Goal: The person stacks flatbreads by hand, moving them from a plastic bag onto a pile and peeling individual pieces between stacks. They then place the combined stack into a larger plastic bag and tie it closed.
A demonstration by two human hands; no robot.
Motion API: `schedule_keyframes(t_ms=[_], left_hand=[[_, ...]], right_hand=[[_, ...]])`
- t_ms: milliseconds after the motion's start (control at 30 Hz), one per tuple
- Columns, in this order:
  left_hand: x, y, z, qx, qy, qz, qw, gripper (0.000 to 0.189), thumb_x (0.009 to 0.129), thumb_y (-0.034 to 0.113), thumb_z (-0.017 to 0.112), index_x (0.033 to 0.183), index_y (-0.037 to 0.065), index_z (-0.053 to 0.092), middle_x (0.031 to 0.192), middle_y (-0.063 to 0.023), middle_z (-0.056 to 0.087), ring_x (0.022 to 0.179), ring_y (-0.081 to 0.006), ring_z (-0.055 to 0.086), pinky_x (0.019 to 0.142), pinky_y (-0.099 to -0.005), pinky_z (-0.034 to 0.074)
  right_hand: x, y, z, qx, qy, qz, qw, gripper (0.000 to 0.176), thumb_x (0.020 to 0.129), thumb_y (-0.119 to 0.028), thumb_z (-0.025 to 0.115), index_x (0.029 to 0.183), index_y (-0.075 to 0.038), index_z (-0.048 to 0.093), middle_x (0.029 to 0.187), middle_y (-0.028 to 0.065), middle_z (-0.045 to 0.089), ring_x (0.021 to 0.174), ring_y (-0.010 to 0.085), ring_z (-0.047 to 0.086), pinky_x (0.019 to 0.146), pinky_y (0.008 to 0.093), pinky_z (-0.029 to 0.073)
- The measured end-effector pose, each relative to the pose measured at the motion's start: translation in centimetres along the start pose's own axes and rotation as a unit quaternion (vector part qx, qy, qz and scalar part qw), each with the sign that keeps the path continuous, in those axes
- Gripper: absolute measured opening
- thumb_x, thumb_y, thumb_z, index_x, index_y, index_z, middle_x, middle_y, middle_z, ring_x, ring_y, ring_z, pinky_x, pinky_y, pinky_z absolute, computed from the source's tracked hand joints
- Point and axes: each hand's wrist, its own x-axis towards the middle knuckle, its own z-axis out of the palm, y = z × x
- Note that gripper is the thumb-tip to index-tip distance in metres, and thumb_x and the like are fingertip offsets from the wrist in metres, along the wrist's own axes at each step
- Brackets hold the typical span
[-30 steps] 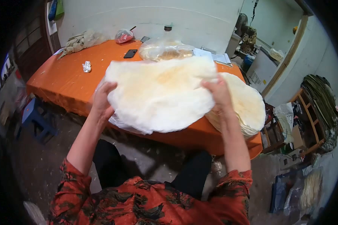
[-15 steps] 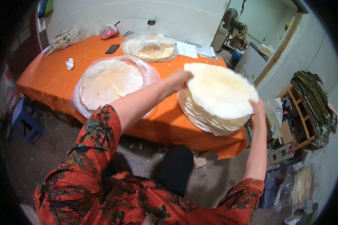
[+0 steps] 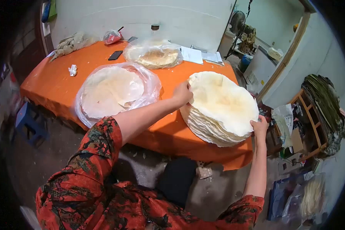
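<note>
Left hand [image 3: 183, 93] is curled nearly closed at the left rim of the top sheet [image 3: 223, 101], edge apparently between thumb and fingers. Our right hand [image 3: 260, 124] is half open at the opposite rim, thumb touching the edge; we can't tell whether it is actually pinching. Top sheet lies face up on the stack [image 3: 214, 134] at the right end of the orange-covered bench [image 3: 168, 130].

Handling, our read: very light, thin, dry, semi-stiff with some flex. Surface looks matte, so we don't expect it to slip. Rim is wavy and probably the fragile part; a hard pinch could crack or tear it. Best hold is what we've got: two hands on opposite rims, fingertips underneath, thumbs light on top. Stack itself would be much heavier and its layers could slide, so we'd support it from below.

Second pile [image 3: 113, 90] sits in an opened clear bag [image 3: 154, 85] to the left, well apart from both hands.

Labels: no brand we can read. White papers [image 3: 191, 55] at the back seem to carry faint marks, illegible from here. Phone [image 3: 115, 55] screen is dark, nothing on it.
</note>
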Motion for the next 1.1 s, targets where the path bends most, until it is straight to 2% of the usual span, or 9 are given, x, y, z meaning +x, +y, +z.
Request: schedule_keyframes(t_ms=[67,167,267,367,467,633,833,967,1100], left_hand=[[-1.4,1.3,0.0,0.309,0.135,0.217,0.916,0.027,0.076,0.002,0.061,0.102,0.004,0.055,0.115,-0.0154,0.055,0.096,-0.032,0.06,0.076,-0.045,0.054],[-0.2,1.5,-0.3,0.347,0.067,0.382,0.854,0.032,0.084,0.019,0.059,0.113,0.009,0.054,0.131,-0.0131,0.045,0.124,-0.0345,0.042,0.097,-0.053,0.039],[1.7,0.1,-0.1,0.501,0.001,0.386,0.774,0.047,0.086,0.031,0.055,0.126,0.009,0.045,0.141,-0.012,0.036,0.138,-0.0323,0.023,0.105,-0.0586,0.026],[2.5,0.3,-0.6,0.559,-0.115,0.197,0.797,0.054,0.09,0.042,0.046,0.132,0.01,0.041,0.147,-0.0121,0.028,0.141,-0.0331,0.014,0.107,-0.0605,0.018],[3.4,-1.2,-1.0,0.54,-0.127,0.19,0.81,0.061,0.091,0.046,0.043,0.139,0.01,0.034,0.15,-0.0109,0.023,0.141,-0.0345,0.014,0.107,-0.0615,0.019],[3.8,-2.9,-1.2,0.486,-0.136,0.167,0.847,0.064,0.091,0.048,0.043,0.142,0.011,0.029,0.152,-0.0101,0.02,0.141,-0.0344,0.013,0.105,-0.0617,0.022],[2.8,-2.8,-1.1,0.499,-0.086,0.201,0.838,0.051,0.092,0.041,0.044,0.133,0.01,0.042,0.146,-0.0138,0.032,0.134,-0.0352,0.029,0.1,-0.0553,0.034],[-6.4,-4.6,-3.9,0.294,0.089,0.466,0.83,0.034,0.086,0.026,0.058,0.112,0.004,0.058,0.118,-0.0173,0.055,0.106,-0.0341,0.054,0.091,-0.0418,0.043],[-19.5,-5.0,-12.3,0.221,0.101,0.373,0.895,0.022,0.081,0.011,0.061,0.101,0.001,0.06,0.11,-0.017,0.057,0.103,-0.0343,0.054,0.089,-0.0402,0.044]], right_hand=[[-2.1,-4.2,0.0,-0.135,0.02,0.021,0.99,0.048,0.074,-0.007,0.066,0.118,0.004,0.051,0.098,0.0145,0.065,0.083,0.0252,0.062,0.077,0.0356,0.048],[-3.2,-5.8,-0.2,-0.278,0.072,-0.043,0.957,0.049,0.08,-0.017,0.064,0.123,0.0,0.049,0.115,0.0154,0.059,0.104,0.0313,0.055,0.091,0.0407,0.041],[-2.4,-5.3,-0.3,-0.288,0.068,-0.166,0.941,0.052,0.085,-0.028,0.06,0.129,-0.003,0.046,0.135,0.0172,0.044,0.126,0.0344,0.038,0.104,0.0429,0.03],[0.1,-4.8,0.2,-0.305,-0.012,-0.183,0.935,0.062,0.088,-0.035,0.055,0.138,-0.004,0.036,0.149,0.0175,0.026,0.139,0.0333,0.019,0.112,0.0422,0.018],[3.9,-1.0,1.1,-0.412,-0.115,-0.203,0.88,0.07,0.091,-0.037,0.05,0.145,-0.003,0.021,0.151,0.0187,0.017,0.141,0.0313,0.014,0.113,0.0396,0.016],[5.6,3.8,2.5,-0.279,-0.195,-0.117,0.933,0.07,0.093,-0.036,0.047,0.144,0.001,0.018,0.151,0.0214,0.016,0.141,0.0306,0.014,0.114,0.0361,0.013],[7.1,4.2,1.6,-0.331,-0.175,-0.166,0.912,0.065,0.086,-0.033,0.055,0.136,0.004,0.035,0.14,0.024,0.036,0.13,0.0357,0.034,0.109,0.0394,0.025],[3.4,-2.5,0.4,-0.211,0.008,-0.275,0.938,0.031,0.089,-0.01,0.055,0.116,0.005,0.052,0.128,0.018,0.048,0.115,0.0314,0.047,0.099,0.0374,0.036],[-7.1,-13.1,4.5,-0.023,-0.033,-0.262,0.964,0.016,0.09,-0.005,0.053,0.101,0.003,0.06,0.107,0.0109,0.061,0.1,0.0204,0.057,0.09,0.0304,0.042]])
